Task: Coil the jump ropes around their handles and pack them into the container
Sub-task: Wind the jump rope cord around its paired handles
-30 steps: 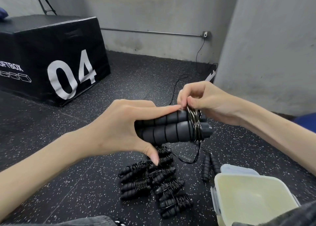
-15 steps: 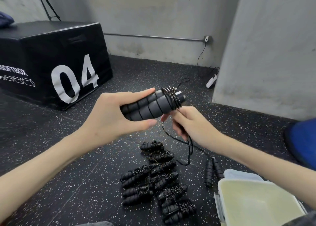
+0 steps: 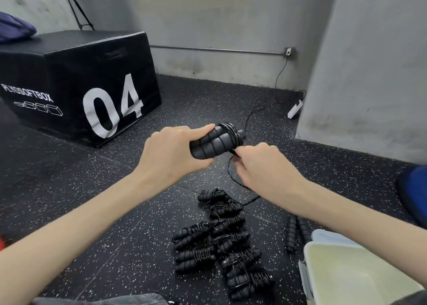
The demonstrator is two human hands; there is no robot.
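Closest to me, down at the right, is the pale container (image 3: 360,279), open at the top, with its light blue lid (image 3: 328,235) peeking out behind it. Just left of it on the speckled black floor (image 3: 69,189) lies a pile of wrapped jump ropes (image 3: 219,237), each with its thin cord wound round its two black handles. Between the pile and the container lie two more black handles (image 3: 297,232) side by side, and I cannot tell if any cord is wound on them. Above the pile I hold up the jump rope handles (image 3: 213,143), two fat black foam grips pressed together. My left hand (image 3: 171,152) is wrapped round their near end, thumb on top and fingers under. A few loops of cord (image 3: 231,131) sit round the far end. My right hand (image 3: 265,166) is just beside that end, and its fingers pinch the loose cord (image 3: 231,173), which hangs down in a loop and runs toward the floor. Farther off on the left stands a big black box (image 3: 76,73) with a white 04 on it. By the grey wall (image 3: 231,27) at the back lies a white power strip (image 3: 295,109) with its wire going up to a socket.
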